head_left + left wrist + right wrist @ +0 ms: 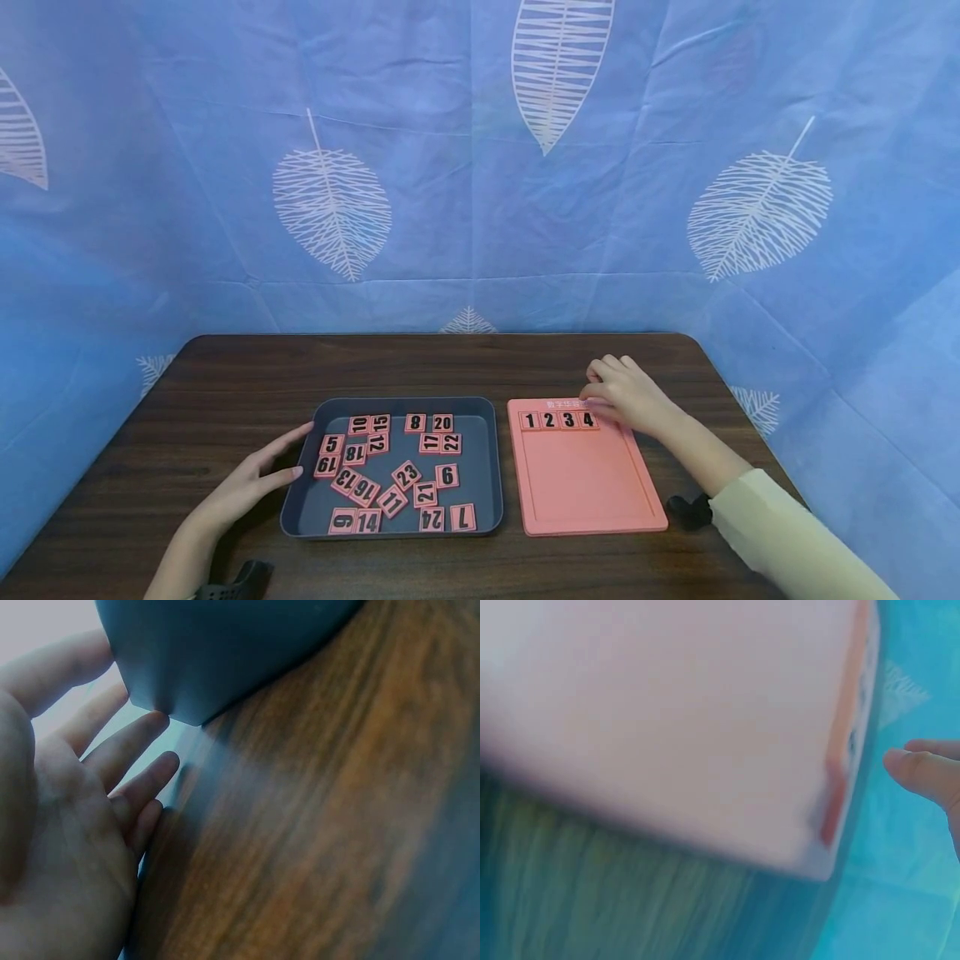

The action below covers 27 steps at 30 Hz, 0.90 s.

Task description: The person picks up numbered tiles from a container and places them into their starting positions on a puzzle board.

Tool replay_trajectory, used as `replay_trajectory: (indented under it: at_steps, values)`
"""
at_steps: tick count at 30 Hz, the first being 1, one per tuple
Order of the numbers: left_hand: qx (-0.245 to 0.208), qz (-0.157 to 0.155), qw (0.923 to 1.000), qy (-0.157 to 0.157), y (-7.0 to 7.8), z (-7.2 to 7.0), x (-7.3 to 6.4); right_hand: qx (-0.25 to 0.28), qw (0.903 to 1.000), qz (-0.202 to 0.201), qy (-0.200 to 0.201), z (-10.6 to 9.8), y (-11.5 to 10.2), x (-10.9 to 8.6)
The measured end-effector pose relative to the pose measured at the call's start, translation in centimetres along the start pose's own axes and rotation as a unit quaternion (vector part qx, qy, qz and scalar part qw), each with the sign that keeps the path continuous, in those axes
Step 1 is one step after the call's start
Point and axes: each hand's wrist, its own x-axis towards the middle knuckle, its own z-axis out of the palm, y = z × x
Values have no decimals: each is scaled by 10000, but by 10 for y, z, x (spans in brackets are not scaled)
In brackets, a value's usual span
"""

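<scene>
In the head view, my left hand [238, 492] rests at the left side of a dark grey tray [288, 512], thumb and fingers spread along its wall. The left wrist view shows the fingertips [159, 720] right at the tray's corner. Several pink number tiles [406, 475] lie scattered and turned various ways in the tray. To the right is a pink number puzzle board [585, 483], with tiles 1 to 4 [558, 420] upright along its top row. Over the board's top right corner hovers my right hand [630, 396], fingers loosely bent; no tile shows between thumb and finger in the right wrist view.
Tray and board stand side by side on a dark wooden table [480, 367]. Behind it hangs a blue cloth [450, 208] with white leaf prints. A black wrist device [690, 511] sits at the right sleeve, another [243, 579] at the left wrist.
</scene>
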Motion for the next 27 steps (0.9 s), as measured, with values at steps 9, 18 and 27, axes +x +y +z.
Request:
replay_trajectory:
  at_steps: [9, 18, 27]
  values:
    - [8, 61, 10000, -16, -1, 0, 0, 588, 9968, 275, 464, -4, -40, 36]
    - [33, 123, 9999, 4, -2, 0, 0, 988, 9913, 202, 851, -4, -93, 80]
    - [9, 105, 9999, -19, -1, 0, 0, 1192, 9908, 388, 499, 2, -143, 123]
